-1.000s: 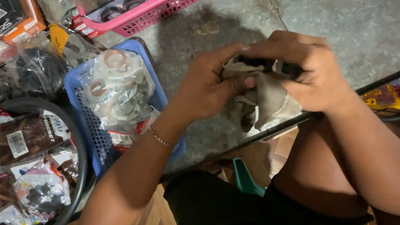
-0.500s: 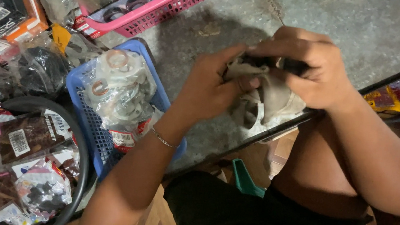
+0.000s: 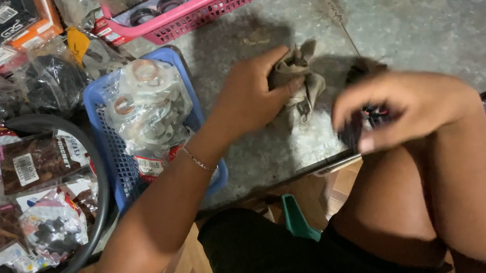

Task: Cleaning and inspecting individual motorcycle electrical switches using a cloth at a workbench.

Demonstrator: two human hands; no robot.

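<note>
Grey metal counter, scuffed, w/ baskets crowding its far-left side. Left hand is clamped on a crumpled grey rag, pressing it onto the counter just right of the blue basket. Right hand hovers right of the rag, blurred; fingers curled round something small and dark, can't tell what, or how tight. Judgement: keep the rag bunched firm so it doesn't slip. Counter edge sits just below the rag, near the knee. Open room lies right of and beyond the rag; pink basket sits up-left of it.
</note>
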